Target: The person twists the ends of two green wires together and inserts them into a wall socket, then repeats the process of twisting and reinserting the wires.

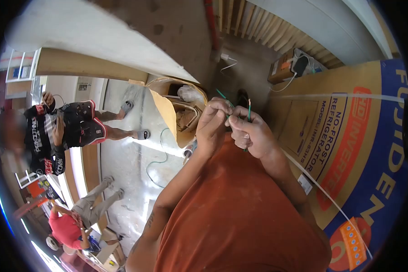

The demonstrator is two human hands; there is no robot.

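Note:
A thin green wire (pixel 249 111) is pinched between the fingertips of both my hands, in front of my orange shirt. My left hand (pixel 212 124) is closed on it, with one green end sticking out past the fingers toward the upper left. My right hand (pixel 253 133) has its thumb and fingers pressed together. From it one length of the wire stands up, with a paler tip, and a short green bit shows below the fingers. The fingertips of the two hands meet, and the middle of the wire is hidden between them.
Right beside me stands a large refrigerator carton (pixel 303 136) with a white strap. An open cardboard box (pixel 167 111) holds scraps. Green wire (pixel 149 172) lies on the floor (pixel 127 181). A person in black (pixel 61 127) and one in red (pixel 70 229) are at left.

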